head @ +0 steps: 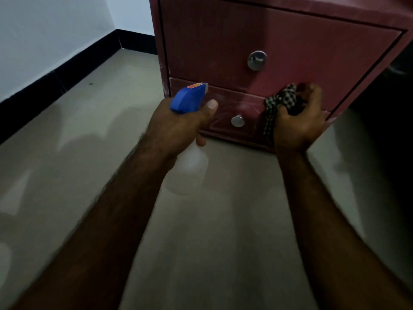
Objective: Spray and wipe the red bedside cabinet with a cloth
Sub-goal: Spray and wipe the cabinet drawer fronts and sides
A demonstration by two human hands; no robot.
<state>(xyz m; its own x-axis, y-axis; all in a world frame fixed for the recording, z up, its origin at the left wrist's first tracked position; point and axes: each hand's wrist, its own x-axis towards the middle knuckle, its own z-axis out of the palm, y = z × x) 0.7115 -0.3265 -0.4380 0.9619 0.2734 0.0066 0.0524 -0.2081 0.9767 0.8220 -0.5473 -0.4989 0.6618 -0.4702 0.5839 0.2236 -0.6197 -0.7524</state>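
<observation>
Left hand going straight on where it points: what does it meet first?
Likely the lower drawer front of the red wooden bedside cabinet, left of its round silver knob; the blue-headed plastic spray bottle in the left hand touches first. Depth unclear.

I am finding no text, brand or number that I can read. The only label I am seeing is a small orange sticker (194, 86) on the blue head of the spray bottle (186, 100), and its print is blurring beyond reading.
</observation>
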